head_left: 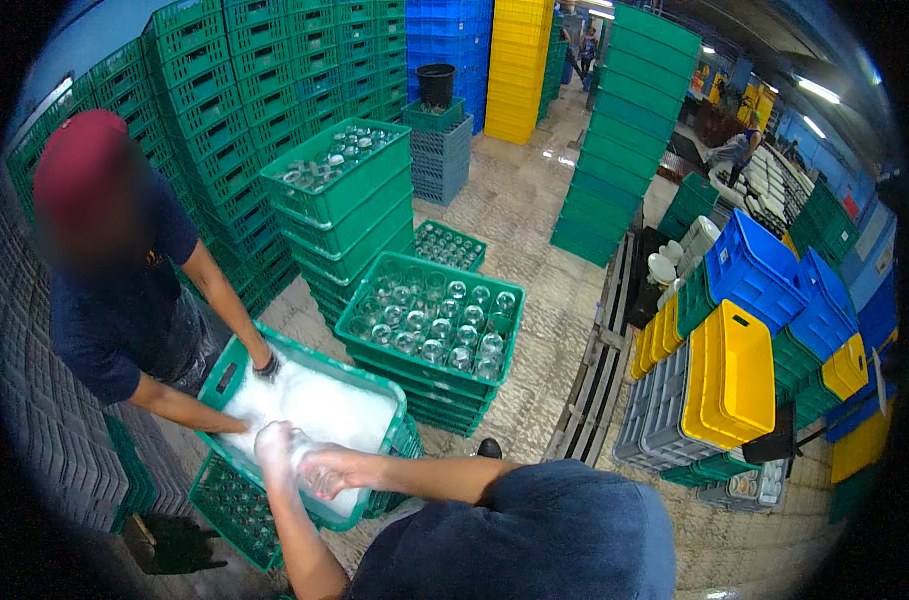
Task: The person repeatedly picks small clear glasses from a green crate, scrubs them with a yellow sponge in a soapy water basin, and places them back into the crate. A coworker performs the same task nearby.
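White suds fill a green plastic crate (391,390) in front of me. Over its near side, my right hand (338,469) grips a clear drinking glass (318,480) wet with foam. My left hand (276,448) is against the glass from the left. Thick foam covers its fingers, so whether it holds a sponge or the glass itself is hidden. Across the crate, a co-worker in a red cap (86,150) has both hands in the suds. One of those hands wears a dark glove (270,366).
Beside the suds stands a stacked green crate (432,375) of upright glasses. Behind it rises another green stack (342,225) topped with glassware. A crate of small glasses (237,510) sits low at left. Yellow crates (732,382) and a slatted floor grate (597,360) are to the right.
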`<action>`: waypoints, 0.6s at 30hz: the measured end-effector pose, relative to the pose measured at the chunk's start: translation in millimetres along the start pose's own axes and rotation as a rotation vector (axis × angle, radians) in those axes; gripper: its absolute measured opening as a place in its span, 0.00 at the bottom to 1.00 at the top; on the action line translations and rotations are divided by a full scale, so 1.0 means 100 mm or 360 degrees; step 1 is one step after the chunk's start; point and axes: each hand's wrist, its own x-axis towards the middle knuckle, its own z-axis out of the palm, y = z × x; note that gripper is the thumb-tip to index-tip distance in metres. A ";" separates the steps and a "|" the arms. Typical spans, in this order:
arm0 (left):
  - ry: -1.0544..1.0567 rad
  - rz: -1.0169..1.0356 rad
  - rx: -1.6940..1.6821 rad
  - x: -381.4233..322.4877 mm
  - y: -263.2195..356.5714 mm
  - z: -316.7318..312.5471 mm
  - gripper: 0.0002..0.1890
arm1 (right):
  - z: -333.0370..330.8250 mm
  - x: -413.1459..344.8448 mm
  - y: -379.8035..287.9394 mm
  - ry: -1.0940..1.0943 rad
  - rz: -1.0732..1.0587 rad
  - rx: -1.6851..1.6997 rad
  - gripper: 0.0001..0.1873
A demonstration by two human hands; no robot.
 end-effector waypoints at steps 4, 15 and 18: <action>0.0015 -0.0055 -0.0157 0.06 0.11 0.30 0.12 | -0.09 -0.17 -0.04 0.0131 -0.0321 0.0093 0.21; 0.0639 -0.0329 -0.0181 -0.55 0.20 0.89 0.17 | -0.96 -1.87 -0.98 0.0224 -0.0706 -0.0157 0.27; 0.0685 -0.0161 0.1076 -0.85 0.00 0.89 0.20 | -1.55 -2.58 -1.39 0.0998 -0.0786 -0.0457 0.26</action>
